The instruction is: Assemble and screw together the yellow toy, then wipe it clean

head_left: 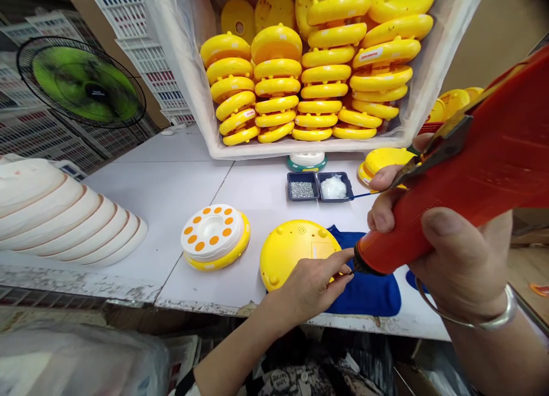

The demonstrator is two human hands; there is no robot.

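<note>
My right hand (454,253) is wrapped round a large orange-red power screwdriver (484,150), whose dark nose points down and left. Right at that nose, the thumb and index finger of my left hand (311,284) are pinched together; what lies between them is too small to make out. Under and beside my left hand is a round yellow plastic base (283,247) with small feet, a speaker grille and a rectangular cover. It lies partly on a blue cloth (369,293).
Small metal screws fill one black tray (302,190); a white lump sits in another (334,187). A white-topped yellow disc (214,236) lies left, near stacked white bowl-like parts (86,218). Behind stands a lined crate (240,151) of yellow discs. A green fan (81,81) is far left.
</note>
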